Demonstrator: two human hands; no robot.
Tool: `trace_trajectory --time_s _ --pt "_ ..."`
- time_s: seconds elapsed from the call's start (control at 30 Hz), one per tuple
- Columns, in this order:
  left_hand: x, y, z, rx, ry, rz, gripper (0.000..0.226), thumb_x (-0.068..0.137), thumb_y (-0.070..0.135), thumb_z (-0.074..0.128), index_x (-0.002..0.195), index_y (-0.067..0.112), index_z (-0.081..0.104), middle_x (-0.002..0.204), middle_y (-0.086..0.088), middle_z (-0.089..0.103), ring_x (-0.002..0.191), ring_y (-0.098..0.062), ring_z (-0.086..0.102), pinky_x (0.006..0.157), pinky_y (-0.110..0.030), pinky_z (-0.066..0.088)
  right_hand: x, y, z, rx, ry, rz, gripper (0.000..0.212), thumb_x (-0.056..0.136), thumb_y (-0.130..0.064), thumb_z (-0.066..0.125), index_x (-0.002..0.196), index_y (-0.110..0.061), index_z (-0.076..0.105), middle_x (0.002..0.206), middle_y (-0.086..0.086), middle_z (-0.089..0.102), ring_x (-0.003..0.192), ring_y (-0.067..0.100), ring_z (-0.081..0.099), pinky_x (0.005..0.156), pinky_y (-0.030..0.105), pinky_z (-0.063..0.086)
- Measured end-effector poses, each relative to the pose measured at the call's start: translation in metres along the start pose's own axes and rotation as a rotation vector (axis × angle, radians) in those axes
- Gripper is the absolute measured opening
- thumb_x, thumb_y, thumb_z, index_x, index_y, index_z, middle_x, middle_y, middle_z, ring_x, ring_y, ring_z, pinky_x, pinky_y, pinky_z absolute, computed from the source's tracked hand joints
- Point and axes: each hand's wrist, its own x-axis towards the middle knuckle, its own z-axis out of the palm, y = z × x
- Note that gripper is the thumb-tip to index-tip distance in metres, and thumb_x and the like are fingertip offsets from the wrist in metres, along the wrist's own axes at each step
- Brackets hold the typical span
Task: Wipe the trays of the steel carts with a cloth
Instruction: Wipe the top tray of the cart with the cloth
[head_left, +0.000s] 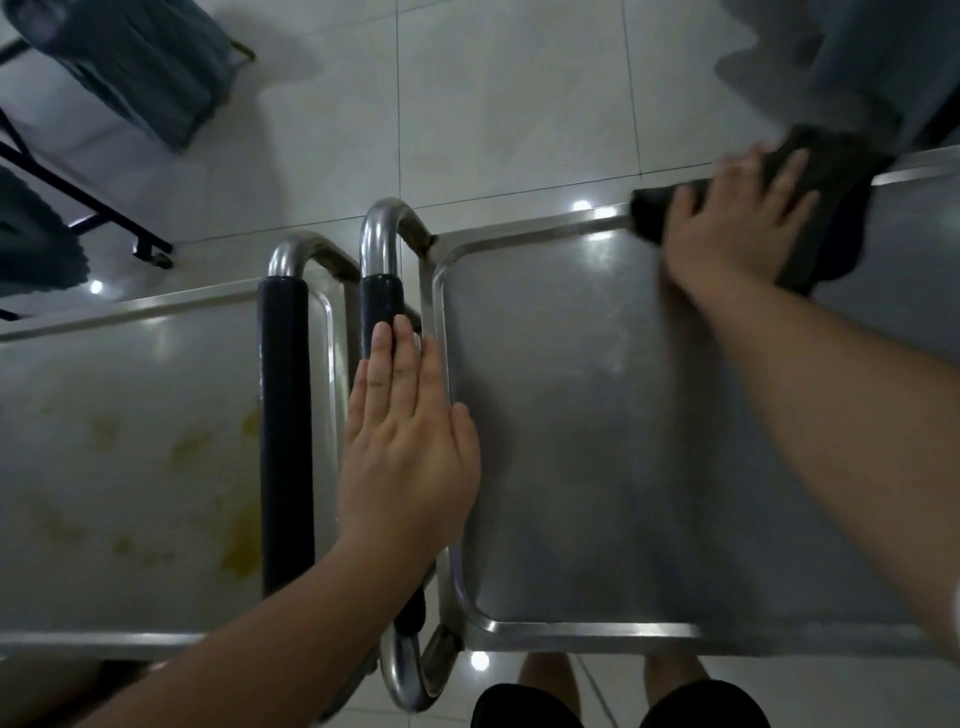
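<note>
Right hand (737, 218), fingers spread flat, presses dark cloth (831, 208) on right tray (597, 415) far edge; left hand (405, 452) flat on handle (382, 306), steadying. Mid-wipe. Next: sweep toward near edge (left tray (130, 441) shows yellow stains).

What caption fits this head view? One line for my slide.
Right hand presses a dark cloth on a steel tray; left hand steadies the cart handle.
</note>
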Motion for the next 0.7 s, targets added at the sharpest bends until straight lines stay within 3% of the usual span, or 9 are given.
trace_trajectory --time_s 0.17,0.27,0.47,0.57,0.7 --pt "0.001 -0.001 0.002 0.007 -0.006 -0.010 0.067 0.108 0.040 0.022 0.168 0.009 0.013 0.176 -0.006 -0.007 0.161 -0.013 -0.019 0.129 -0.032 -0.015 -0.088 -0.114 0.043 -0.047 -0.101 -0.520 0.075 0.102 -0.059 0.024 0.167 -0.024 0.014 0.176 -0.004 0.006 0.161 0.031 -0.007 0.126 0.059 -0.006" --pt "0.001 -0.001 0.002 0.021 -0.010 -0.004 0.068 0.108 0.039 0.021 0.168 0.008 0.011 0.176 -0.008 -0.007 0.161 -0.014 -0.018 0.129 -0.033 -0.014 -0.124 -0.141 0.059 -0.066 -0.155 -0.742 0.070 0.106 -0.055 0.021 0.168 -0.024 0.010 0.176 -0.005 0.005 0.161 0.027 -0.009 0.128 0.056 -0.006" --pt "0.000 0.001 -0.002 0.045 -0.061 -0.003 0.069 0.108 0.041 0.010 0.168 0.008 -0.002 0.174 -0.008 -0.019 0.159 -0.017 -0.025 0.129 -0.037 -0.015 -0.165 -0.111 0.062 -0.164 -0.264 -0.966 0.076 0.098 -0.059 0.003 0.166 -0.028 -0.009 0.175 -0.007 -0.011 0.159 0.025 -0.019 0.128 0.057 -0.006" --pt "0.000 0.001 -0.001 0.126 -0.079 0.001 0.071 0.104 0.043 -0.003 0.167 0.010 -0.011 0.169 -0.004 -0.032 0.153 -0.014 -0.037 0.123 -0.033 -0.026 -0.207 -0.085 0.067 -0.182 -0.285 -1.026 0.081 0.099 -0.062 0.016 0.162 -0.025 -0.019 0.174 -0.004 -0.014 0.159 0.028 -0.020 0.127 0.058 -0.004" --pt "0.000 0.000 0.002 0.050 -0.049 -0.013 0.066 0.110 0.042 0.008 0.168 0.010 0.000 0.174 -0.007 -0.019 0.158 -0.017 -0.027 0.129 -0.039 -0.016 -0.275 -0.040 0.074 -0.021 -0.280 -1.024 0.078 0.105 -0.061 0.031 0.166 -0.024 -0.002 0.175 -0.001 0.004 0.162 0.025 -0.007 0.128 0.057 0.005"
